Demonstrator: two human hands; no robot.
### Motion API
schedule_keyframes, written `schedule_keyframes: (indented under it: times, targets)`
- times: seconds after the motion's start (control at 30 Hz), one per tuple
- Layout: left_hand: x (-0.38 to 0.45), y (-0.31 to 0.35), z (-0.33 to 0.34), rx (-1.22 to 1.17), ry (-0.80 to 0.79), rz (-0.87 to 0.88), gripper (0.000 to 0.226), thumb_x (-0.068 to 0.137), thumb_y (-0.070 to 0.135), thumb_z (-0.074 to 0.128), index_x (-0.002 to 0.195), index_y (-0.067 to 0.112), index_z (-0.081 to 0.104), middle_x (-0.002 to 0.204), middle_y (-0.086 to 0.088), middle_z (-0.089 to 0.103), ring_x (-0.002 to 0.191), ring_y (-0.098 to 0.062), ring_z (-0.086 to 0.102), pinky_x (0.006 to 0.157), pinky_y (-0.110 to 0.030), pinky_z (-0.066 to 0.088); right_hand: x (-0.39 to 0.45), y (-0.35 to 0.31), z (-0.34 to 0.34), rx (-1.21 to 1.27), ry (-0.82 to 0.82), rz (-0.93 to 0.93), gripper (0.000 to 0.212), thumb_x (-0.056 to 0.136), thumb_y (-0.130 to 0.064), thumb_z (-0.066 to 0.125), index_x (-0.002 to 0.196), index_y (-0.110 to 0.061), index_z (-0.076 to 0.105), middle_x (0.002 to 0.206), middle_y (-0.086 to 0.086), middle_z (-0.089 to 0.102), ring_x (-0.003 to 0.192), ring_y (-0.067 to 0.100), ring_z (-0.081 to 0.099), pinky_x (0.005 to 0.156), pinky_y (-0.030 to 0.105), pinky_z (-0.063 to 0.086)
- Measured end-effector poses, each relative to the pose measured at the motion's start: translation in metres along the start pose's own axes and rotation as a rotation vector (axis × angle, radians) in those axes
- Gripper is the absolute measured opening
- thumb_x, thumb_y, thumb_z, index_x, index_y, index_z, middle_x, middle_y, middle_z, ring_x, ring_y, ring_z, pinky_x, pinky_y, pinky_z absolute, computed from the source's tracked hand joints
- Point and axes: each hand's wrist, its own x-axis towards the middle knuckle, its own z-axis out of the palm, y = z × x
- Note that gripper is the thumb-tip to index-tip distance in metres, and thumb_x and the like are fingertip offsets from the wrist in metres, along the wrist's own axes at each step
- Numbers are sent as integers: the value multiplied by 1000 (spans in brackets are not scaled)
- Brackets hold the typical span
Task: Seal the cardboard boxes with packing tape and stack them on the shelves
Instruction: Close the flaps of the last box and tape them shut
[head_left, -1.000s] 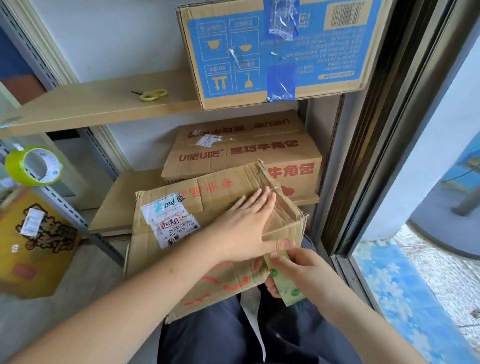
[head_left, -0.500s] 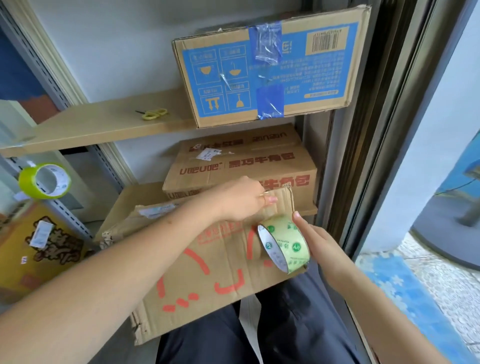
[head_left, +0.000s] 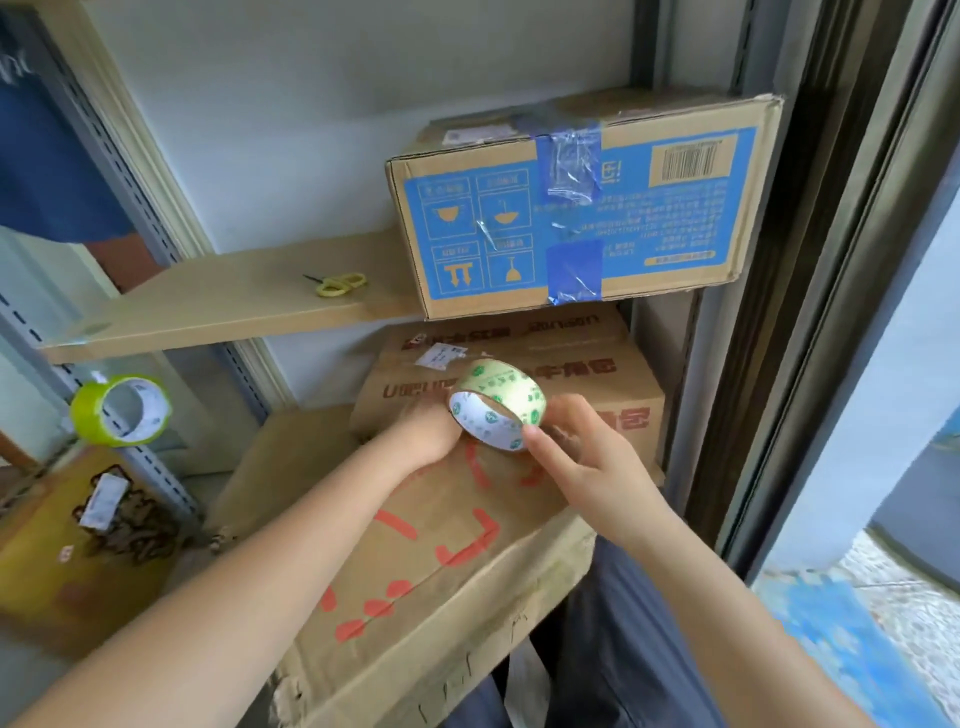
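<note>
Tape roll (head_left: 497, 410) now lifted above box (head_left: 441, 545) on lap, at 12 o'clock of its top. Both grips grasp it: left hand (head_left: 423, 434) at 9, right hand (head_left: 576, 457) at 3. Prob. hunting tape end; seam still unsealed.

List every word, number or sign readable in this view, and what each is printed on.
"U吧U吧": brown box on the lower shelf, printed upside down; its red characters are too blurred.
Barcode and four handling pictograms: blue box; digits and text unreadable.
Green logos: tape roll, unreadable.
Red marks: box on the lap, no legible word.
</note>
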Motion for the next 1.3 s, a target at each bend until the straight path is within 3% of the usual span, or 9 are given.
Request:
schedule_keyframes:
  times: [0.07,0.23,0.33,0.47,0.6,0.83,1.0,1.13,1.3]
  targets:
    - [6,-14,3,-26,-36,-2,36,107,24,40,141,18,51,146,-9,51,130,-24,50,113,-36,37,20,1,6,-16,-11,10,38,81,-70,55,98,-36,54,92,-29,67,88,-12,63,74,16,50]
    - [14,-23,2,-144,-78,40,35,106,23,42,139,24,52,141,-2,54,121,-18,53,108,-29,38,42,-10,12,99,-228,60,28,93,-45,64,102,-20,71,96,-1,76,93,17,71,96,45,53]
    - [18,-26,2,-108,-101,73,35,108,21,35,137,21,55,141,-2,54,125,-19,52,101,-18,31,34,-23,-13,390,-201,131,31,92,-39,65,98,-10,75,86,4,73,75,19,67,77,33,55]
    - [27,-34,-2,36,-159,52,48,109,39,24,152,23,40,157,-2,39,145,-21,35,114,-27,25,-15,-11,-59,460,-203,344,42,80,-46,69,96,-8,76,61,6,62,51,20,57,52,25,49]
    - [33,-36,1,67,-173,57,51,108,43,22,152,25,39,158,-1,38,145,-22,35,114,-29,25,-62,11,-58,216,-222,492,51,77,-57,66,89,-8,74,52,8,61,47,19,58,50,19,46]
    - [26,-32,6,116,-142,41,53,106,51,18,154,33,32,161,0,32,148,-23,30,117,-35,23,-61,48,-2,111,-176,504,46,99,-39,54,73,-2,55,60,8,55,53,20,60,60,27,38]
    - [-16,0,-1,461,-170,308,85,91,74,-1,158,23,-2,165,1,-15,151,-15,-19,123,-38,-7,-47,56,20,149,-123,506,43,102,-31,51,89,10,54,66,13,53,45,14,59,53,25,48]
    - [-63,33,29,547,-319,231,115,78,91,15,156,13,-15,160,-18,-24,150,-29,-20,120,-39,-11,-45,69,29,228,-118,494,46,101,-39,50,95,4,64,65,6,65,58,15,63,66,27,50]
    - [-65,46,24,600,-282,71,87,102,57,32,156,8,-15,160,-29,-16,151,-41,-10,125,-49,3,-47,112,38,790,190,549,47,101,-49,40,97,-15,71,98,0,74,98,16,68,95,35,49]
